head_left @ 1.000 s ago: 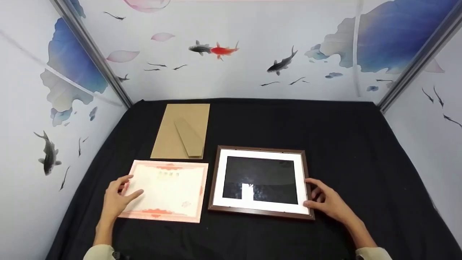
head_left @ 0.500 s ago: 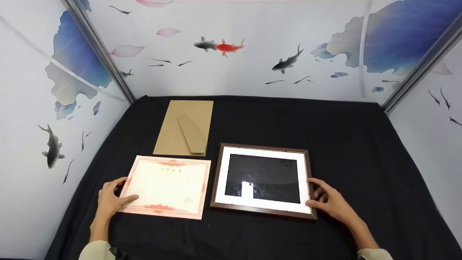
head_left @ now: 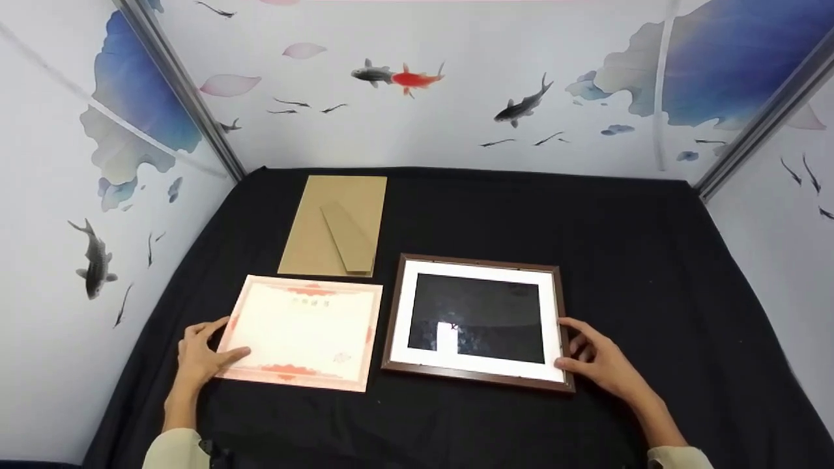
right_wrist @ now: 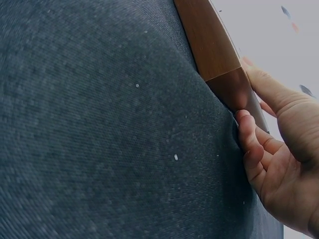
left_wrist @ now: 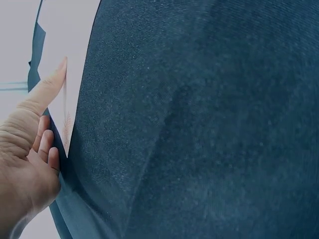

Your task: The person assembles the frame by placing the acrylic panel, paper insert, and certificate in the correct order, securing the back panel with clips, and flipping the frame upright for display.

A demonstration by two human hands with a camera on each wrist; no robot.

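Observation:
A certificate (head_left: 300, 332) with a pink and red border lies face up on the left of the black cloth. My left hand (head_left: 199, 355) holds its left edge, thumb over the paper and fingers at the side. In the left wrist view the thumb (left_wrist: 52, 84) overlaps the paper's pale corner. To the right lies a brown picture frame (head_left: 479, 378) with a white mat (head_left: 477, 268) around a dark, glossy middle. My right hand (head_left: 596, 358) grips the frame's right side. The right wrist view shows the frame's wooden corner (right_wrist: 224, 82) between thumb and fingers.
Behind the certificate lies a tan backing board (head_left: 300, 228) with its stand leg (head_left: 348, 241) folded flat. Black cloth (head_left: 482, 208) covers the table. White panels (head_left: 456, 39) painted with fish and leaves stand at the back and both sides.
My left hand has shifted outward from above the certificate to its left edge, now holding it. The right hand stays at the frame. The head view has tilted slightly.

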